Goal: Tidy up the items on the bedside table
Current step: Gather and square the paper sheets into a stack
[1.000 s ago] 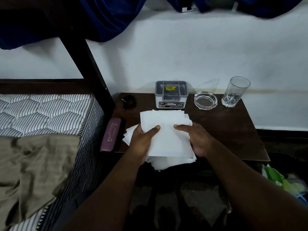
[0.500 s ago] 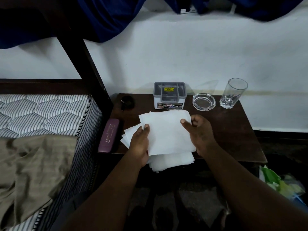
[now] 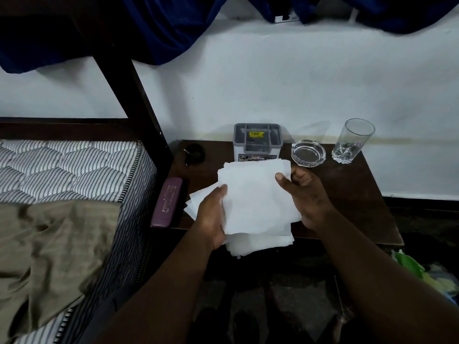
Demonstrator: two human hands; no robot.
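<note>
A loose stack of white paper sheets is held over the front edge of the dark wooden bedside table. My left hand grips the stack's left side, thumb on top. My right hand holds its right edge, thumb pressed on the top sheet. Several sheets stick out unevenly at the left and bottom. Behind the stack stands a grey compartment box with a yellow label, partly hidden by the paper.
A glass ashtray and an empty drinking glass stand at the back right. A small black object sits at the back left. A purple case lies between the table and the striped mattress. Coloured bags lie on the floor at right.
Both hands have raised the stack slightly and pushed it toward the grey box. My right hand slid from the lower right edge up to the upper right side.
</note>
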